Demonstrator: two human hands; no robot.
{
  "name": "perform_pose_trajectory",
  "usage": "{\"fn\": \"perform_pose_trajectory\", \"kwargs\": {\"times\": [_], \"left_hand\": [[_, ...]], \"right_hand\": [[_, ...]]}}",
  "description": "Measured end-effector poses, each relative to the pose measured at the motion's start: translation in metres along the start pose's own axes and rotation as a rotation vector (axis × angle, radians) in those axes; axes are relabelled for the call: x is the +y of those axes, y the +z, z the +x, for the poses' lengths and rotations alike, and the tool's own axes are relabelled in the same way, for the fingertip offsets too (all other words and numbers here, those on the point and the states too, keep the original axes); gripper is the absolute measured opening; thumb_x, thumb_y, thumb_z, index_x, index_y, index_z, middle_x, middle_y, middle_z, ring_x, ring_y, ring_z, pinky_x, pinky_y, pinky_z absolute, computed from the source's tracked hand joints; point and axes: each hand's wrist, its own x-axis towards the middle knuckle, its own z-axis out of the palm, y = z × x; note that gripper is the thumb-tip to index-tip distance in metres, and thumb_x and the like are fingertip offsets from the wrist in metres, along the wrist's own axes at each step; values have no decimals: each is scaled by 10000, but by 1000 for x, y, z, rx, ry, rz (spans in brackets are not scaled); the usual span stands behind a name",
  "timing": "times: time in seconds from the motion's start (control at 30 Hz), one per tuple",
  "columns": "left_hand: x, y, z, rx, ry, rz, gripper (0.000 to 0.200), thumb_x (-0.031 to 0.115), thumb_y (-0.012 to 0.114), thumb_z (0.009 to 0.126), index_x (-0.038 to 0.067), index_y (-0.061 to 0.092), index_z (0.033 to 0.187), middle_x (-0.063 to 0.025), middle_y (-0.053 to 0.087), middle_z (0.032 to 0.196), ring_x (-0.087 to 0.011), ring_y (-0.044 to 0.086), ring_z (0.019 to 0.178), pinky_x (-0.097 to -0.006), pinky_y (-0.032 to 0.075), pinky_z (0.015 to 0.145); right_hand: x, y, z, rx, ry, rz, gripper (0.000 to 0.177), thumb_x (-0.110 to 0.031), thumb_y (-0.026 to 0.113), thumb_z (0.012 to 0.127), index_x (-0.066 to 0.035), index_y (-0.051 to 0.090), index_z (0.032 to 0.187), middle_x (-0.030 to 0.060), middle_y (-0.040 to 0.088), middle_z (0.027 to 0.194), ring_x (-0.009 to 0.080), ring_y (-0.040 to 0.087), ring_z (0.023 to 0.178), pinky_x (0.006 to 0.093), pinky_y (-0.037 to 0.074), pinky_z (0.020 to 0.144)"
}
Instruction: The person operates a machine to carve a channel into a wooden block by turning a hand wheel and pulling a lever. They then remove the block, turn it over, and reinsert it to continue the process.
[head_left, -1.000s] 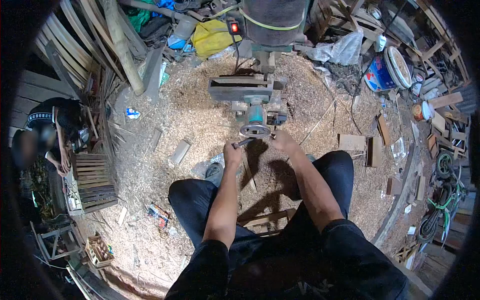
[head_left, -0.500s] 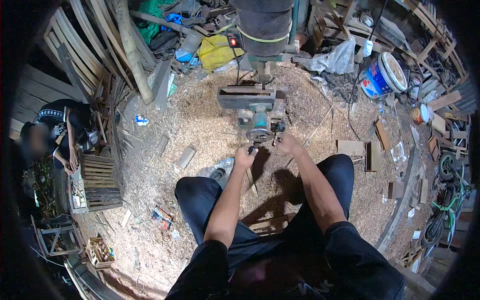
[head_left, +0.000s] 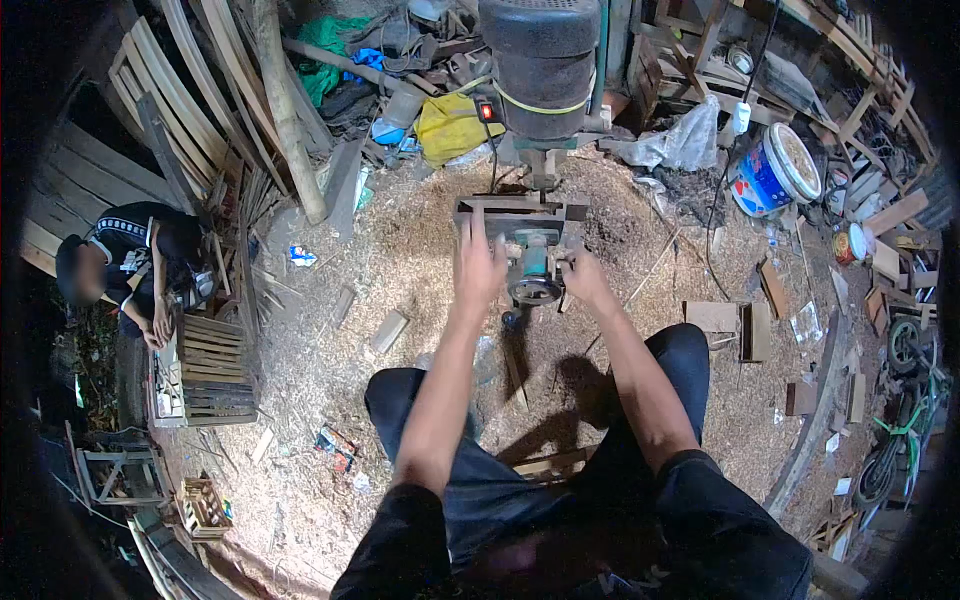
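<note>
In front of me stands a machine with a dark cylindrical motor (head_left: 540,75) above a narrow bed holding a long dark block (head_left: 490,207). A metal handwheel (head_left: 535,291) sits on the green base (head_left: 536,262) under the bed. My left hand (head_left: 482,268) is at the left of the base with its fingers stretched up against the bed's near face. My right hand (head_left: 585,280) is at the right of the base, its fingers curled at the machine's side. Whatever those fingers grip is too small to make out. A small dark knob (head_left: 511,319) shows below the handwheel.
Wood shavings (head_left: 400,260) cover the floor, with wood offcuts (head_left: 388,331) lying about. A paint bucket (head_left: 777,170) stands right, near a hanging cable. Another person (head_left: 150,270) sits at the left by a slatted crate (head_left: 215,370). A lit red switch (head_left: 487,112) hangs by the motor.
My left hand has left the knob by the handwheel and moved up and left to the bed. My right hand stays at the machine's right side. The view has shifted slightly.
</note>
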Motion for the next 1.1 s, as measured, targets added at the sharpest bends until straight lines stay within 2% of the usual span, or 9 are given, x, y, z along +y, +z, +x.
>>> {"fn": "perform_pose_trajectory", "kwargs": {"times": [0.1,0.37,0.57,0.67,0.7,0.8,0.87,0.97,1.1], "left_hand": [[37,-36,69,-21,123,252,809,168,626,861,90,170,1525,-180,452,1366,-352,474,1225,-518,374,1029],[55,-37,119,-159,88,361,862,220,654,827,112,172,1532,-158,486,1334,-322,497,1209,-558,351,1028],[-5,4,72,-369,-88,316,714,290,623,864,69,321,1471,-181,474,1384,-351,446,1297,-589,284,1083],[-58,51,11,-367,-131,100,579,347,536,920,21,435,1388,-254,541,1284,-417,513,1198,-538,355,1050],[-81,72,-15,-408,-151,9,560,378,483,949,0,460,1363,-276,561,1249,-442,526,1168,-512,383,1032],[-65,88,-65,-677,-686,-285,707,551,311,973,-57,573,1221,-324,570,1217,-469,514,1172,-483,400,997],[-60,122,-93,-254,-712,-372,762,618,349,940,-61,621,1155,-306,602,1187,-453,545,1148,-470,398,996],[-103,152,-102,-416,-982,-630,806,666,391,903,-63,626,1155,-281,620,1180,-421,573,1131,-447,412,982],[-64,118,-87,-378,-1007,-541,817,677,405,883,-71,651,1099,-305,646,1094,-382,632,1052,-439,473,888]], "right_hand": [[-7,-10,-3,54,-36,62,419,-97,577,803,11,544,1206,291,639,1011,426,629,967,459,504,843],[17,-6,-9,-39,3,-27,409,-117,612,801,44,533,1168,309,621,1040,458,606,996,484,495,869],[31,5,-12,-26,-107,-49,403,-165,604,846,30,517,1188,300,636,1027,458,620,963,487,504,852],[28,20,-16,25,102,169,441,-245,594,902,69,504,1197,296,642,1052,420,636,994,468,505,860],[-12,0,-24,-108,233,219,564,-378,544,949,115,481,1215,297,643,1079,382,642,1026,444,503,871],[-6,46,-23,-91,344,307,680,-489,540,932,135,483,1196,308,645,1063,378,644,1032,431,499,876],[-21,57,-26,-32,352,291,751,-575,576,886,120,511,1163,316,641,1048,391,643,1023,432,489,892],[-4,91,-21,114,566,274,664,-490,660,832,113,547,1085,293,648,1022,374,655,978,413,506,829],[4,121,-21,418,566,440,491,-370,680,825,71,569,1010,199,656,892,278,650,813,393,513,746]]}}
